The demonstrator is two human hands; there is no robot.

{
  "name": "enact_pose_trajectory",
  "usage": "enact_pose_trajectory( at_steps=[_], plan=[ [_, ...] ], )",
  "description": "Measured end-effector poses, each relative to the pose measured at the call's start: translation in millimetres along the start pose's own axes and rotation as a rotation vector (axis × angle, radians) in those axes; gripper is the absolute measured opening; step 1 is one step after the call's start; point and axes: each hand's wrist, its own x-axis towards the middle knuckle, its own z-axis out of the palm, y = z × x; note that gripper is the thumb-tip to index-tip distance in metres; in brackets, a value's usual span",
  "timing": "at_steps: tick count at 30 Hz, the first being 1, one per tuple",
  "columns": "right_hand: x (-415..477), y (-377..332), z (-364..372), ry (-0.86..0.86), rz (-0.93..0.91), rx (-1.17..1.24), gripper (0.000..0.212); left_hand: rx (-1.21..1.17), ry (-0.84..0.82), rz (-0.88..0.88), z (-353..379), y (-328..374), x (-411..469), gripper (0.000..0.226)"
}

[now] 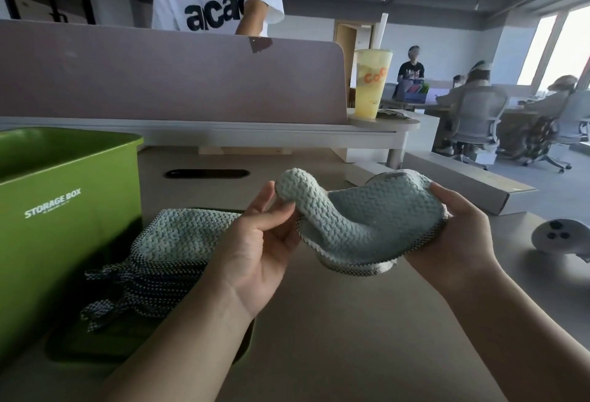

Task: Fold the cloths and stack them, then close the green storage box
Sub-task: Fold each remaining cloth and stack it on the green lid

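Note:
A pale green textured cloth (364, 223) with a checked border hangs between my hands above the table, partly folded over itself. My left hand (261, 242) pinches its raised left corner between thumb and fingers. My right hand (456, 232) grips its right edge. A stack of similar folded cloths (169, 248) lies on the green lid (153, 357) to the left, their checked edges and loops toward me. The green storage box (64, 210), marked "STORAGE BOX", stands open at the far left, touching the stack.
A grey desk divider (159, 76) runs across the back, with a person in a white shirt behind it. A yellow drink cup (372, 82) stands on a ledge. A white controller (562, 235) and a flat cardboard box (479, 184) lie at the right.

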Motion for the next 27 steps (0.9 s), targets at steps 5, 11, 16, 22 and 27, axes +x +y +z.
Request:
enact_pose_trajectory(
  at_steps=[5, 11, 16, 22, 27],
  plan=[
    [-1.1, -1.4, 2.0, -0.07, 0.045, -0.064, 0.038, 0.094, 0.021, -0.121, -1.6, 0.8, 2.3, 0.015],
    [9.1, -2.3, -6.8, 0.089, -0.173, -0.533, 0.026, 0.616, 0.155, 0.01, 1.8, -9.3, 1.2, 0.015],
    [11.9, -19.7, -8.3, 0.108, -0.32, -0.414, 0.032, 0.576, 0.263, 0.105, 2.4, -4.4, 2.5, 0.029],
    [4.8, -27.1, -3.8, -0.148, -0.063, -0.226, 0.035, 0.351, 0.084, -0.022, 4.4, 1.5, -1.4, 0.028],
    [3.3, -26.1, -11.8, 0.027, 0.014, -0.537, 0.016, 0.18, 0.061, -0.161, 4.8, 7.3, -2.1, 0.043]
  ],
)
